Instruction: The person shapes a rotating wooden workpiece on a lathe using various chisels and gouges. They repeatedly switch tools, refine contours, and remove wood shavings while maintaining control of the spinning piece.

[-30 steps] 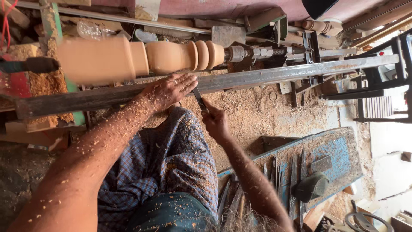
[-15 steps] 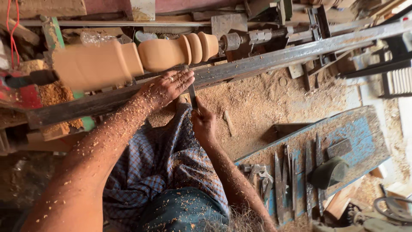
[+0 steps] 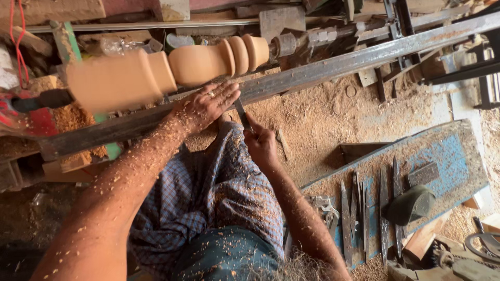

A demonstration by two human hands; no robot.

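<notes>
On the wood lathe, a pale turned spindle (image 3: 172, 65) lies mounted lengthwise, blurred at its thick left end and carrying three rounded beads at its right end beside the metal drive fitting (image 3: 307, 39). Below it, a long steel tool rest bar (image 3: 333, 65) crosses the view. The left hand (image 3: 205, 104), flecked with shavings, lies palm down on this bar with fingers spread and extended, pressing over the blade of a turning chisel (image 3: 242, 115). The right hand (image 3: 261, 145) is wrapped closed around the chisel's lower part, just below the bar. The chisel's tip, under the left fingers, cannot be made out. Sawdust (image 3: 323, 119) covers the floor beneath the lathe.

To the right, a shallow blue wooden tray (image 3: 453, 156) holds a row of long metal chisels (image 3: 364, 208), lying side by side, a dark rounded block (image 3: 411, 204) and a layer of shavings. A checked cloth (image 3: 219, 192) covers the person's lap.
</notes>
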